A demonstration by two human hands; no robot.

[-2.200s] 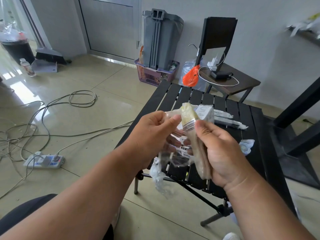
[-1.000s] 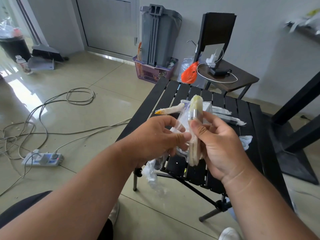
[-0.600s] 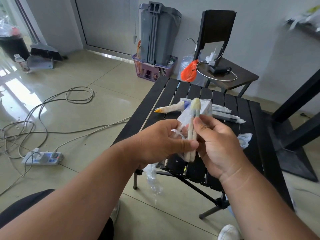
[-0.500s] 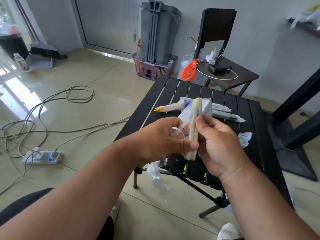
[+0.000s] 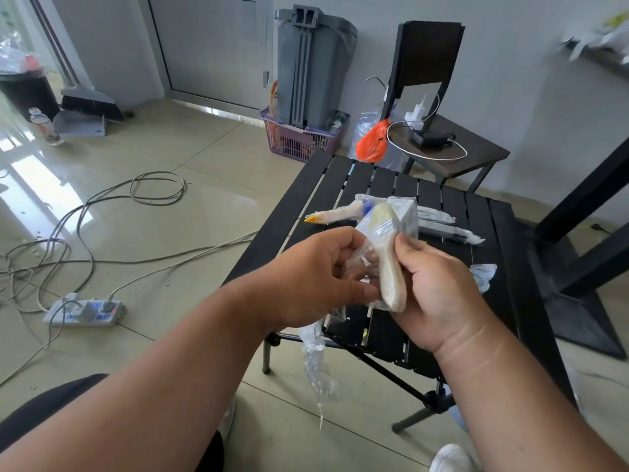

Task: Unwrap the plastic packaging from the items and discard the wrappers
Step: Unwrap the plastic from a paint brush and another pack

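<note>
I see both hands above the tabletop's (image 5: 452, 212) near edge: left hand (image 5: 316, 281) left of the brush (image 5: 388, 264), right hand (image 5: 439, 284) right of it. On the tabletop behind lie wrapped items (image 5: 335, 213); a chair (image 5: 442, 144) stands beyond it.

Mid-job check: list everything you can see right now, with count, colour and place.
paintbrush: 1, pale handle, held in both hands, partly in clear wrap
clear wrapper: 1, hanging below left hand
wrapped items: several, whitish, far side of table
white box: 1, on table behind brush
slatted table: 1, black
power strip: 1, white, floor left
basket: 1, purple, by wall
left hand: grips wrapper
right hand: grips paintbrush
</note>
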